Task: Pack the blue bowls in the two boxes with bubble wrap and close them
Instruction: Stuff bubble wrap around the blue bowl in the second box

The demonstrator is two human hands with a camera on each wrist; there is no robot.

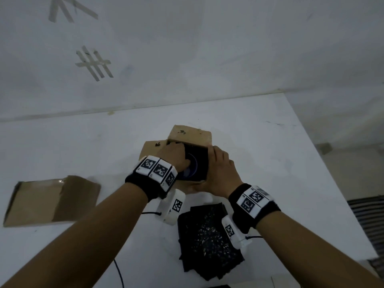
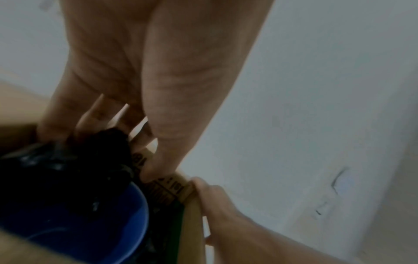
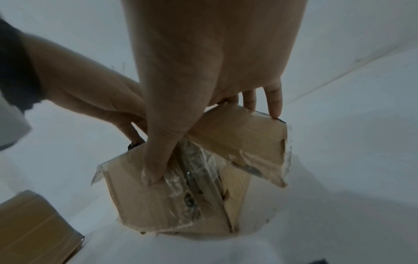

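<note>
A small cardboard box [image 1: 188,135] is standing open near the middle of the white table [image 1: 270,146], its flaps folded outward. Inside it a blue bowl [image 2: 126,225] is sitting, with black bubble wrap [image 2: 68,178] lying between the bowl and the box walls and partly over the bowl's rim.

The person's left hand [image 1: 173,156] is reaching down into the box from the left side; its fingers [image 2: 99,114] are curling around a bunch of the black wrap at the box's inner wall, with the thumb pressing down beside the bowl. The right hand [image 1: 221,169] is gripping the box's right side from outside: in the right wrist view the thumb [image 3: 156,160] is lying along the taped outer wall while the fingers [image 3: 274,105] are hooking over the top edge of a flap, so the hand is clasped on the cardboard.

A second box [image 1: 52,200] is lying on its side at the left of the table, well apart from the first, with its flaps shut or nearly so; what it contains cannot be told. A loose sheet of black bubble wrap [image 1: 207,242] is lying flat on the table near the person, between the two forearms. Both wrists are wearing black bands with white marker tiles [image 1: 158,170]. Strips of tape [image 1: 94,63] are sticking to the wall behind the table.
</note>
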